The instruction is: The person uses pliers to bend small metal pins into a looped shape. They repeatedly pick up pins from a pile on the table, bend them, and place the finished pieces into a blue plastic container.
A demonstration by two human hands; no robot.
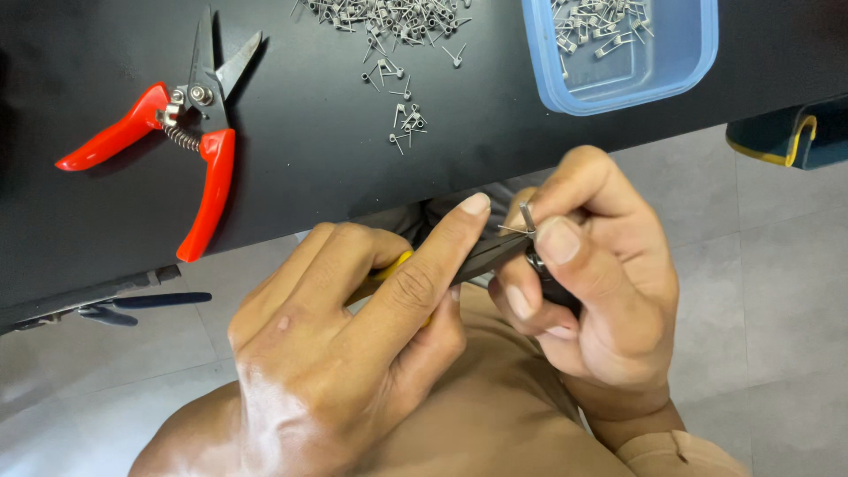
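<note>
Workpiece: small grey wire spring, pinched at the right hand's fingertips, just below the table edge.
Right hand: closed around the spring.
Left hand: wrapped around yellow-handled pliers, dark tip touching the spring.
Table: black; loose springs, blue plastic tub with more.
Far left: red-handled snips, lying open.

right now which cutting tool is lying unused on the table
The red-handled snips, lying open on the black table. The yellow-handled tool is gripped in the left hand.
</note>
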